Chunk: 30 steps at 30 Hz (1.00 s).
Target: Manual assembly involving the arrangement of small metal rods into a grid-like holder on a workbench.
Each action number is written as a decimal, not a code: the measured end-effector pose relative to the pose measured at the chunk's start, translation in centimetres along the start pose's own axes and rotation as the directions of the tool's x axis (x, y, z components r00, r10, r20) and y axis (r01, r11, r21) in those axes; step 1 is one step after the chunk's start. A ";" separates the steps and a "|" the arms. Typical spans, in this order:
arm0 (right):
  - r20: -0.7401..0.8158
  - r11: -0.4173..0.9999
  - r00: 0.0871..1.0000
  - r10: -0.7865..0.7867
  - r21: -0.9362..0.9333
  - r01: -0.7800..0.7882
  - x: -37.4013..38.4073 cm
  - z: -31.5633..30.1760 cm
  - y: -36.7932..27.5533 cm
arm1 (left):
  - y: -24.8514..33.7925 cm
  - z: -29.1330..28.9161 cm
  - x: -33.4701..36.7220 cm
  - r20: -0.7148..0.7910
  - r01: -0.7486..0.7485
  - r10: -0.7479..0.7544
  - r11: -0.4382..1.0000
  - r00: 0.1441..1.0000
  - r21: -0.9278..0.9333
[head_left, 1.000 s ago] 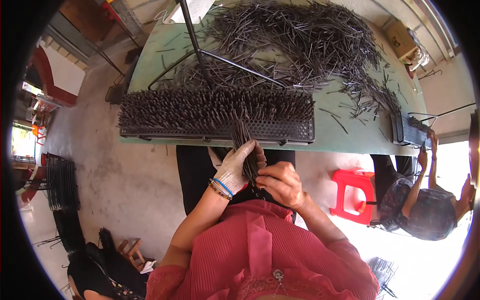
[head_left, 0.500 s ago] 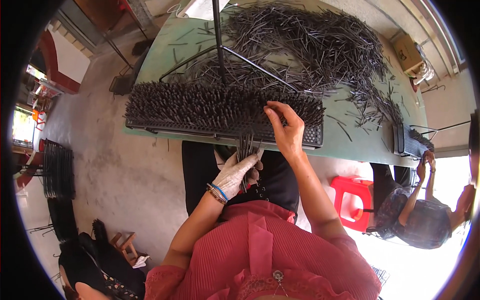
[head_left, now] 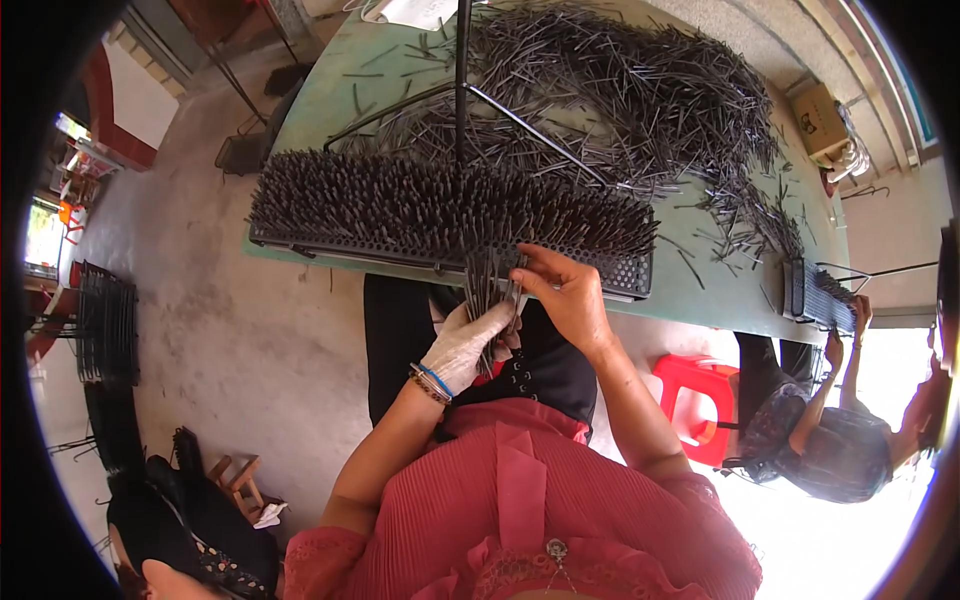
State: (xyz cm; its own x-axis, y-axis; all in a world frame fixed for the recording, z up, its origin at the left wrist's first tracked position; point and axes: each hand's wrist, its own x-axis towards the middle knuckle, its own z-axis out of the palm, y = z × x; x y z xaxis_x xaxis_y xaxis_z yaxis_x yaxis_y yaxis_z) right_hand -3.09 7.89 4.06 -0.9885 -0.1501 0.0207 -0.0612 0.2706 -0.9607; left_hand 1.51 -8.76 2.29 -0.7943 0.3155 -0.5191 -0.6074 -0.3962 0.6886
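Dark strips (head_left: 482,288) bunched in left hand (head_left: 464,345); right hand (head_left: 568,292) beside.

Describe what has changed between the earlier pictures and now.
The right hand moved forward from the bundle of dark strips to the bristled rack, then back beside the bundle's upper end. The left hand, gloved, kept gripping the bundle; the loose pile stayed on the table.

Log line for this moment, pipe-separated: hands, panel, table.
left hand: gloved, gripping strip bundle | right hand: bare, beside bundle's top | perforated panel: upright strips, bare near-side holes | table: loose strip pile beyond panel
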 end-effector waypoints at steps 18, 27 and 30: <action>-0.251 0.990 0.958 -0.139 -0.007 0.142 2.6 -1.8 -0.4 | -1.0 -0.7 0.6 0.001 0.042 -0.042 0.998 0.999 0.051; -0.178 0.979 0.963 -0.204 -0.022 0.203 3.6 -1.8 0.1 | -0.9 -0.3 0.5 0.035 0.109 -0.112 0.991 0.993 0.081; -0.180 0.979 0.964 -0.193 0.025 0.201 4.0 -1.9 0.1 | -0.5 -0.3 0.7 0.044 0.137 -0.143 0.985 0.989 0.106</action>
State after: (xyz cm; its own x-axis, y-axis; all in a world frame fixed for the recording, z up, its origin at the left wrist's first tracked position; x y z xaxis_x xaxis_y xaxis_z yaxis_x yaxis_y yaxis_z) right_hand -7.33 9.12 4.54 -0.9664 -0.0261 0.2556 -0.2553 0.2106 -0.9437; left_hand 1.22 -8.60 1.44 -0.6983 0.4065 -0.5891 -0.7059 -0.2551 0.6608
